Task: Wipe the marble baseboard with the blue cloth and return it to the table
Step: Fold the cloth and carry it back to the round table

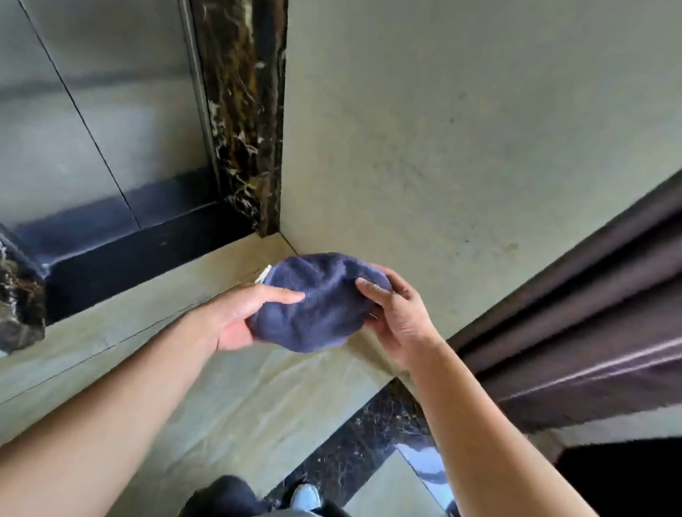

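Observation:
A bunched blue cloth (316,303) is held between both hands above the floor, near a wall corner. My left hand (243,312) cups its left underside with the thumb pressed on top. My right hand (397,319) grips its right edge with fingers curled over it. A small white tag sticks out at the cloth's upper left. Dark brown veined marble trim (241,102) runs up the corner, and a black base strip (130,251) runs along the foot of the metal doors at left. No table is in view.
A beige wall (461,125) stands straight ahead. Dark wood door framing (592,328) lies at right. The beige floor (220,403) has a dark marble inlay band (363,441). A marble block (2,291) juts out at left. My shoe (306,498) shows at the bottom.

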The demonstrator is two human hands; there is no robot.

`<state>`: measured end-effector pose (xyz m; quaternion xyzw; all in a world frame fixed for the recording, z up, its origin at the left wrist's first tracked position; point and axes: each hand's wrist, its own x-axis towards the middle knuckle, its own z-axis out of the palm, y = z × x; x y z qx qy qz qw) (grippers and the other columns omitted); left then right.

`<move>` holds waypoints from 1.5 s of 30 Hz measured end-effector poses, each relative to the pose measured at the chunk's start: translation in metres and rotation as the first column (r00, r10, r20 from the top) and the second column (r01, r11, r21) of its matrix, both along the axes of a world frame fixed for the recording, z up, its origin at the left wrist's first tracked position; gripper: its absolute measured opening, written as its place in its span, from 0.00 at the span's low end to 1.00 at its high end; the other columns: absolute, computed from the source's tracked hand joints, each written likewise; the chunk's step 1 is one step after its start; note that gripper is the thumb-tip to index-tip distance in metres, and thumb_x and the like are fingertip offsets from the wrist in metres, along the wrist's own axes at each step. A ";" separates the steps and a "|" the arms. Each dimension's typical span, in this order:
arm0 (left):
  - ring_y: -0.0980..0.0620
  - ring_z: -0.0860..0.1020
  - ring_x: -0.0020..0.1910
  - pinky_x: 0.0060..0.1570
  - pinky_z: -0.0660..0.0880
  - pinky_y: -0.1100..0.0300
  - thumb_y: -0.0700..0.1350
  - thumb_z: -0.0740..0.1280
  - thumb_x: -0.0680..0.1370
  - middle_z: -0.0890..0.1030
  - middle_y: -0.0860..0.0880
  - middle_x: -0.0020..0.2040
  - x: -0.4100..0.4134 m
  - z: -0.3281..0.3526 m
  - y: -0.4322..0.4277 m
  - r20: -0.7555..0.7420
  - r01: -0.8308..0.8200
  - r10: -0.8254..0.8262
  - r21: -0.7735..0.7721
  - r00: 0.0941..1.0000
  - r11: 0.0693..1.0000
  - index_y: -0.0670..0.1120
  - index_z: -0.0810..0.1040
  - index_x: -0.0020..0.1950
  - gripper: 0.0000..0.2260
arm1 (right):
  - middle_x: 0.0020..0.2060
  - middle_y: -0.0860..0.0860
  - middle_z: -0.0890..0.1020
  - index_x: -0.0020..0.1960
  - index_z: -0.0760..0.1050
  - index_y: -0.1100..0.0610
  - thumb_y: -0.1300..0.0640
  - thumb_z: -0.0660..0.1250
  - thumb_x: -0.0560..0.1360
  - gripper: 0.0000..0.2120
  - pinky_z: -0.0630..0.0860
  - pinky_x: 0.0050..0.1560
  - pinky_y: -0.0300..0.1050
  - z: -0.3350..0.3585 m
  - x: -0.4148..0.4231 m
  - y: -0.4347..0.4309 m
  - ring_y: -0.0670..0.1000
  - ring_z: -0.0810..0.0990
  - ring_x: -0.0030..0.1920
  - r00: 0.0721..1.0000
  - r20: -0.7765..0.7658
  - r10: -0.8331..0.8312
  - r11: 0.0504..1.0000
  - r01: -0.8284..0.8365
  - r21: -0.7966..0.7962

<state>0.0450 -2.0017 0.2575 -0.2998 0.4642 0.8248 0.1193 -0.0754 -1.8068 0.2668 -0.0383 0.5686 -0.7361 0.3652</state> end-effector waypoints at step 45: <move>0.40 0.78 0.68 0.73 0.69 0.43 0.37 0.68 0.76 0.80 0.39 0.67 0.321 0.193 1.155 -0.322 0.972 -0.947 -0.220 0.004 0.079 0.41 0.75 0.70 0.22 | 0.62 0.65 0.80 0.71 0.70 0.61 0.71 0.61 0.77 0.23 0.75 0.65 0.60 0.168 0.610 1.081 0.63 0.79 0.61 0.013 -0.307 -0.951 0.023 0.999 -0.028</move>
